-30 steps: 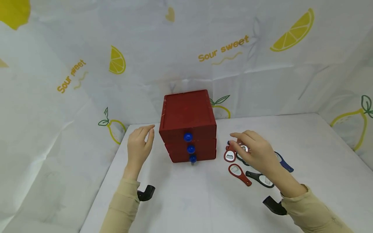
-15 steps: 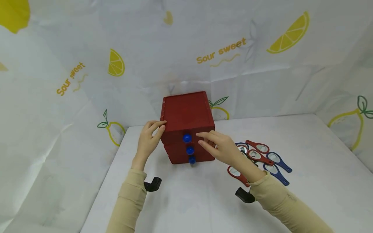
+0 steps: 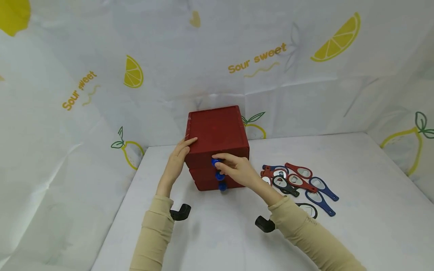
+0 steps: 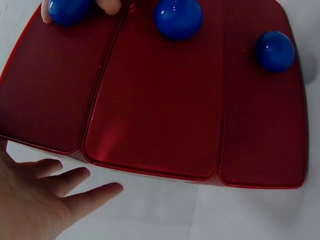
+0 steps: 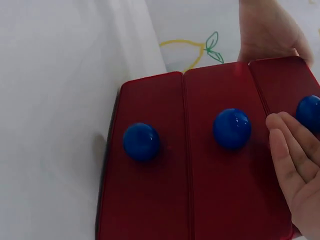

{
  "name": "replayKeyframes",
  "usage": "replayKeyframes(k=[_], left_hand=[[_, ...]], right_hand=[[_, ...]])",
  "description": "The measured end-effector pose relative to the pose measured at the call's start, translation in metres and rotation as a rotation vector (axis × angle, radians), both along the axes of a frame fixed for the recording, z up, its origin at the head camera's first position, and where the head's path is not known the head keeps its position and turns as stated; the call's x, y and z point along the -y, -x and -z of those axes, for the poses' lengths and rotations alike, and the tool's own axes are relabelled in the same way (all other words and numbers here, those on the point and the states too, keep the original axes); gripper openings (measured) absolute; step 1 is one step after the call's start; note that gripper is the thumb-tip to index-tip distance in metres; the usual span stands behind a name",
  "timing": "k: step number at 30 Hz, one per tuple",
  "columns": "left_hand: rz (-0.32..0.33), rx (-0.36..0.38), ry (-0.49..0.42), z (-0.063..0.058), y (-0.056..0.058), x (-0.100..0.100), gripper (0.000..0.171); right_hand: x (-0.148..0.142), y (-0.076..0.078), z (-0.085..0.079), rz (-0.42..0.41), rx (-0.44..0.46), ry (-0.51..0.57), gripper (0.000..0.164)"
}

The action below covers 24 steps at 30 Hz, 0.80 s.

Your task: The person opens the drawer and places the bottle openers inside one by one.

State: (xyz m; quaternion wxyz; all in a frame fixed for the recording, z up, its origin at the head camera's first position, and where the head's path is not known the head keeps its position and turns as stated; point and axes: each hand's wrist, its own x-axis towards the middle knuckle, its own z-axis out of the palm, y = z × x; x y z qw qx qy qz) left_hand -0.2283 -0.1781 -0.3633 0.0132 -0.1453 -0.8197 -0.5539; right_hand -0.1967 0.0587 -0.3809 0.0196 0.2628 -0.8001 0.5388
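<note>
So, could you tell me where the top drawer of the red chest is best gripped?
By its round blue top knob, pinched from the front: the top drawer sits flush, so only the knob protrudes. The left hand rests against the red chest's side.

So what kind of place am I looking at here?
Probably a staged tabletop booth, not a home: a lemon-print cloth backs and flanks a white table holding only a red drawer box and bottle openers.

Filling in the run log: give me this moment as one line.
left hand: steadies chest side | right hand: pinches top knob | drawers: all closed | openers: on table, right of chest
</note>
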Motion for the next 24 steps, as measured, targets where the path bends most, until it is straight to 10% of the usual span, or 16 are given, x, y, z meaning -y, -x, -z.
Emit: replayKeyframes(k=[8, 24], left_hand=[[0.037, 0.108, -0.055, -0.018, -0.017, -0.006, 0.04], [0.141, 0.13, -0.151, -0.008, -0.007, 0.008, 0.034]], right_hand=[[0.012, -0.004, 0.006, 0.103, 0.075, 0.112, 0.03], [0.016, -0.007, 0.014, 0.16, 0.132, 0.172, 0.035]])
